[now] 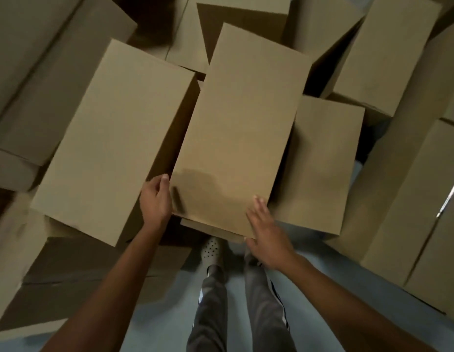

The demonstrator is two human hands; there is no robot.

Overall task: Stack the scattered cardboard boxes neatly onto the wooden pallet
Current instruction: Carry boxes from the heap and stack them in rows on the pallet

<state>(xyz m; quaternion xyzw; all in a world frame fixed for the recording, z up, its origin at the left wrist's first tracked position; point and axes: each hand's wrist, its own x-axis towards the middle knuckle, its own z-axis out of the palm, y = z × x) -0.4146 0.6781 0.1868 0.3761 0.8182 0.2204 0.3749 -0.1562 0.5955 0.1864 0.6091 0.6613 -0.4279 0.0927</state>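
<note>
Fingers of the left hand (pixel 156 199) wrap the near-left corner of the central box (pixel 241 133). The thumb lies up along its left edge and the other fingers are tucked against the side face, largely hidden. Right hand (pixel 267 235): fingers straight and slightly spread, flat on the top face at the near-right corner, thumb at the near edge; it presses rather than clasps.

Both hands sit at the box's near short end, one per corner, about equally close. The long axis of the central box runs away from the person, leaning slightly to the right. The body of the box therefore lies ahead of the fingers, and a lift would probably have to start from this near end.

Its top face appears raised above its neighbours. The left box (pixel 114 143) lies just beside one long side, and the right box (pixel 320 168) is partly overlapped along the other. A further cardboard edge shows just under the near end.

Surface: pale grey-blue floor (pixel 309 301), visible only around the person's shoe (pixel 210 252) and legs. Room: cardboard boxes crowd every side at mixed angles, leaving little clearance for swinging a long box. The wooden pallet is not in view, so its direction cannot be told.
</note>
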